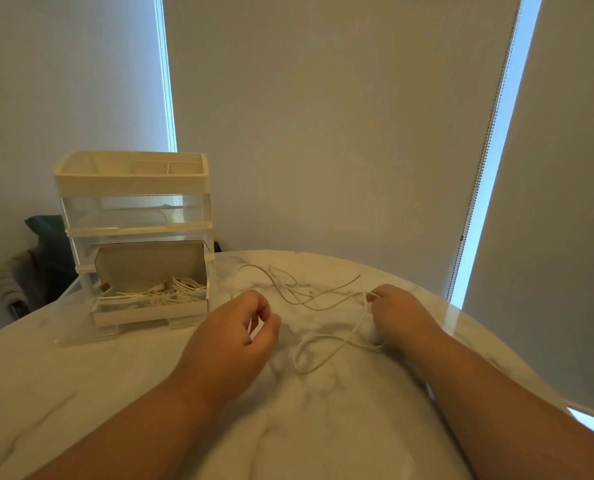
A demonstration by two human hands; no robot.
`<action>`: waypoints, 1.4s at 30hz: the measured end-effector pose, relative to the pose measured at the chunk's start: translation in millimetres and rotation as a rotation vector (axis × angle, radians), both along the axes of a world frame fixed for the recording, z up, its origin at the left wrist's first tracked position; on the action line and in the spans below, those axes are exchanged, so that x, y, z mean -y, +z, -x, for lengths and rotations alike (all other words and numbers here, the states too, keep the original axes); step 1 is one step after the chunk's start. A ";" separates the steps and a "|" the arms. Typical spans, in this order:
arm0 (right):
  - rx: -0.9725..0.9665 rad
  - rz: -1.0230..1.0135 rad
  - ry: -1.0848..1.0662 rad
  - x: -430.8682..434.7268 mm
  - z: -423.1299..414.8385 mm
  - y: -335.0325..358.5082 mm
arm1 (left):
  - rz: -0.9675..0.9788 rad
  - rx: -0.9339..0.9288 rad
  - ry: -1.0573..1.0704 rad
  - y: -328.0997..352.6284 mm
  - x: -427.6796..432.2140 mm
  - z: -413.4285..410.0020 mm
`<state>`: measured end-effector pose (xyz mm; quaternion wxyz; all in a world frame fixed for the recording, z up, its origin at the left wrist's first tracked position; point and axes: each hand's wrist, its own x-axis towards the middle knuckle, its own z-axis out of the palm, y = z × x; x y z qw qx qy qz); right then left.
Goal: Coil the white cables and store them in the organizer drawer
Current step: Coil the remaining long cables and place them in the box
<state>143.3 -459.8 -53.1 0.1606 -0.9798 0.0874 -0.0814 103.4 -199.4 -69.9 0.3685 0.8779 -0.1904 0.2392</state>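
A white cable (pixel 323 344) lies in loose loops on the marble table (pixel 81 375), with more strands (pixel 288 289) spread further back. My right hand (pixel 397 313) grips one end of this cable, fingers curled round it. My left hand (pixel 236 327) hovers over the table to the left of the loops, its fingers loosely curled and holding nothing. A white and clear organizer (pixel 134 209) stands at the left. Its bottom drawer (pixel 150 306) is pulled out, and several coiled white cables (pixel 174 291) lie inside it.
The round table's far edge curves just behind the cables. Grey roller blinds (pixel 323 116) hang behind it, with bead chains (pixel 479 174) at the right. A chair with dark cloth (pixel 42 258) stands behind the organizer at the left.
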 end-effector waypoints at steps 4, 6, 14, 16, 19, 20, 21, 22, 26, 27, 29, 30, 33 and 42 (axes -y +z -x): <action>0.119 -0.361 -0.071 4.3 -0.6 -4.3 | -0.032 0.031 -0.099 1.5 7.9 10.6; 0.117 -0.347 -0.006 -1.4 -0.3 -6.2 | -0.064 -0.002 -0.145 -0.5 12.0 12.8; 0.074 -0.418 -0.050 -3.0 1.1 -2.7 | -0.173 -0.062 -0.251 -5.0 14.8 12.6; 0.094 -0.443 -0.074 0.6 -1.4 -4.7 | -0.176 -0.041 -0.252 -5.3 14.7 12.3; 0.133 -0.484 -0.077 2.5 -5.2 -9.0 | -0.155 -0.091 -0.225 -6.6 14.8 11.3; 0.145 -0.461 -0.069 3.1 -6.8 -10.5 | -0.160 -0.114 -0.209 -7.1 14.8 10.5; 0.165 -0.432 -0.069 3.5 -8.5 -11.6 | -0.174 -0.134 -0.195 -7.2 14.6 10.0; 0.202 -0.428 -0.076 3.4 -9.8 -11.9 | -0.191 -0.153 -0.190 -7.1 14.2 9.7; 0.314 -0.663 -0.086 -1.4 -12.1 -13.3 | -0.136 -0.164 -0.201 -7.6 15.5 8.4; 0.335 -0.750 -0.080 -3.6 -12.3 -14.3 | -0.098 -0.148 -0.194 -8.1 16.4 7.9; 0.404 -0.838 -0.081 -8.3 -11.7 -14.7 | -0.041 -0.124 -0.157 -10.2 17.8 6.0; 0.452 -0.827 -0.089 -10.2 -10.4 -13.7 | -0.031 -0.119 -0.123 -11.1 17.7 4.8; 0.673 -0.620 -0.018 -22.3 7.4 0.5 | -0.048 -0.136 -0.056 -12.3 15.8 0.9; 0.251 -0.248 0.496 -87.4 47.6 4.0 | -0.145 -0.065 -0.232 -9.4 17.6 4.4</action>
